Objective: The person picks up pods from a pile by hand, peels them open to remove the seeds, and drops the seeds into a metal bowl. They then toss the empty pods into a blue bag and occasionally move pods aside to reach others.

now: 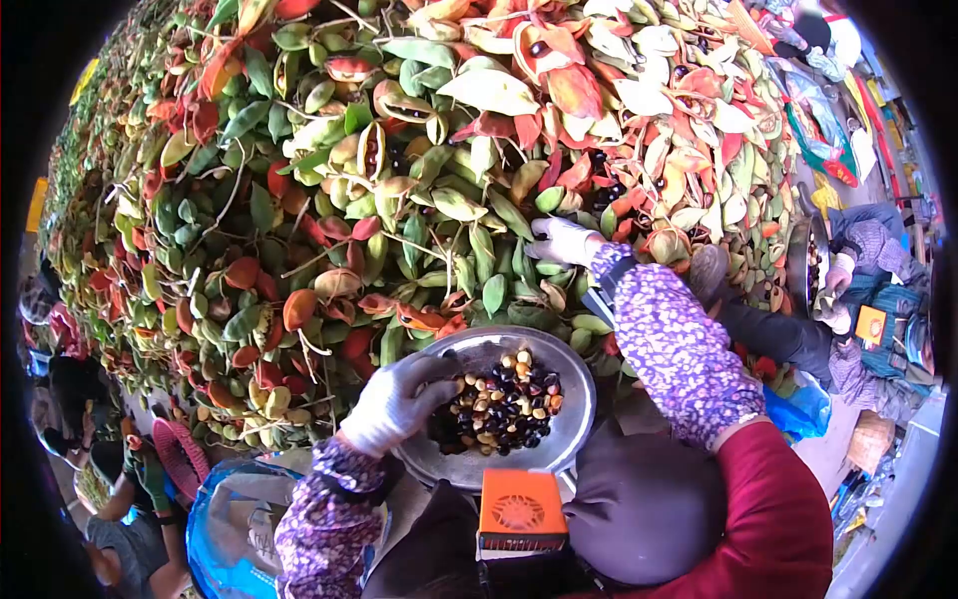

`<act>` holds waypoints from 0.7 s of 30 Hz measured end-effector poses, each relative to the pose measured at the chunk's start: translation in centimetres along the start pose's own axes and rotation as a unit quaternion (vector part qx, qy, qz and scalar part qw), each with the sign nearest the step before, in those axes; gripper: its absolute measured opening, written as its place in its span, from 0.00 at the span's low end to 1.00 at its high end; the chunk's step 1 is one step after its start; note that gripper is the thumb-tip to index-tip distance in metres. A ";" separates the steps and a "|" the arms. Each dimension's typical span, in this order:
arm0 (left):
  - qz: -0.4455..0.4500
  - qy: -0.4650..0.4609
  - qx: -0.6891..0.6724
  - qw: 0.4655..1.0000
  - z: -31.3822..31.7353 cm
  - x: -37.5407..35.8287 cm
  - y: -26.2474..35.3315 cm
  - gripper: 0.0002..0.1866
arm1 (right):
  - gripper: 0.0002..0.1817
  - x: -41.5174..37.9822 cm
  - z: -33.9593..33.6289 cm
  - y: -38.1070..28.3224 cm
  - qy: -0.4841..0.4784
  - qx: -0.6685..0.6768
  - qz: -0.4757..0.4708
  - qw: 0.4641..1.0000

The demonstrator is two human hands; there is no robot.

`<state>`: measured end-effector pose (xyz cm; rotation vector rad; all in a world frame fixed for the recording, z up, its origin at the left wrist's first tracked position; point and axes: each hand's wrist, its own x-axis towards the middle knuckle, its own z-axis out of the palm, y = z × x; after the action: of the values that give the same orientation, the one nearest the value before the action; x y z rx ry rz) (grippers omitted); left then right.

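My left hand [391, 401], in a white glove with darkened fingertips, reaches over the left side of a round metal bowl [580, 399]. Its thumb and fingers are apart, and I see nothing between them. Black and tan seeds [504, 404] lie in the bowl at my lap. My right hand [562, 243], also gloved, stretches into the heap of green and red seed pods [399, 240] beyond the bowl. Its fingers point left, apart, close to several green pods. Under the right forearm a dark, flat-edged object [600, 304] shows in part.
An orange device with a round grille [521, 502] sits at my chest. Blue plastic sacks [215, 519] stand at lower left, beside a pink basket [180, 457]. Other people work at both sides; on the right, a person's gloved hand [838, 275] is by another metal bowl [801, 262].
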<state>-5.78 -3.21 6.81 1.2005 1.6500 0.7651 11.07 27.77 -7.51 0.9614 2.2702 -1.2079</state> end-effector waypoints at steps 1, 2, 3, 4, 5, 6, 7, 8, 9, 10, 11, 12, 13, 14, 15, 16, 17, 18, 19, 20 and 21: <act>0.026 0.003 -0.017 1.000 1.1 0.9 -0.3 0.15 | 0.22 -0.6 -0.2 0.1 -0.013 0.036 0.006 0.999; 0.084 0.025 -0.012 0.996 2.3 1.7 -1.2 0.16 | 0.20 -1.9 -0.3 -0.2 0.021 0.076 0.000 0.997; 0.122 0.017 0.001 0.992 2.7 2.3 -1.3 0.15 | 0.17 -2.5 1.3 0.8 0.136 0.161 -0.039 0.977; 0.080 0.004 -0.045 0.996 3.1 2.0 -0.9 0.15 | 0.16 -3.5 1.8 2.4 0.120 0.221 -0.036 0.967; 0.040 -0.008 -0.088 0.995 3.2 1.8 -0.4 0.14 | 0.16 -4.8 1.6 2.4 0.107 0.281 -0.034 0.953; 0.001 -0.005 -0.176 0.984 4.2 1.4 -1.0 0.14 | 0.13 -6.6 1.6 1.8 0.082 0.291 -0.051 0.952; 0.002 -0.005 -0.179 0.984 4.9 1.0 -2.0 0.14 | 0.12 -8.7 1.8 1.0 0.058 0.301 -0.068 0.949; -0.059 0.000 -0.211 0.976 5.4 0.5 -3.2 0.14 | 0.13 -10.9 2.5 -0.5 0.032 0.327 -0.106 0.938; -0.120 0.003 -0.242 0.963 5.9 -0.1 -4.3 0.14 | 0.13 -12.5 3.1 -2.5 0.008 0.354 -0.143 0.924; -0.148 0.034 -0.262 0.953 6.3 -0.6 -5.0 0.14 | 0.13 -13.6 2.8 -4.8 0.018 0.250 -0.261 0.932; -0.106 0.058 -0.216 0.969 6.4 -0.8 -5.5 0.14 | 0.13 -14.1 2.6 -6.5 0.029 0.140 -0.374 0.917; -0.103 0.074 -0.226 0.966 6.4 -1.0 -5.7 0.13 | 0.14 -13.5 3.0 -6.4 0.043 0.111 -0.382 0.916; -0.101 0.090 -0.236 0.962 6.5 -1.2 -5.9 0.13 | 0.13 -12.3 3.0 -6.1 0.133 0.081 -0.372 0.915; -0.102 0.090 -0.234 0.963 6.5 -1.5 -6.0 0.13 | 0.13 -10.3 2.6 -5.7 0.162 0.097 -0.289 0.938; -0.131 0.104 -0.296 0.940 6.6 -1.7 -5.9 0.13 | 0.13 -8.0 2.3 -5.2 0.190 0.114 -0.204 0.954; -0.157 0.118 -0.358 0.913 6.6 -1.7 -5.8 0.13 | 0.13 -4.7 3.0 -3.9 0.194 0.055 -0.189 0.961; -0.156 0.120 -0.356 0.914 6.6 -1.5 -5.6 0.13 | 0.13 -1.8 4.0 -2.6 0.200 -0.007 -0.175 0.964; -0.116 0.141 -0.327 0.927 6.5 -1.4 -5.3 0.12 | 0.12 -0.5 4.7 -2.2 0.240 -0.117 -0.236 0.935; -0.078 0.160 -0.298 0.938 6.4 -1.3 -5.3 0.12 | 0.13 2.7 6.8 0.2 0.247 -0.181 -0.248 0.919; -0.070 0.145 -0.283 0.945 6.5 -1.4 -6.1 0.13 | 0.14 1.4 6.3 -1.9 0.235 -0.193 -0.193 0.933; -0.074 0.143 -0.285 0.945 6.6 -1.4 -6.2 0.13 | 0.16 -0.1 5.9 -4.1 0.221 -0.205 -0.137 0.943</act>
<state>-1.78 -6.79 -0.62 0.5682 1.5653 1.2575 8.35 21.22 -8.37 0.8325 2.9334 -0.5959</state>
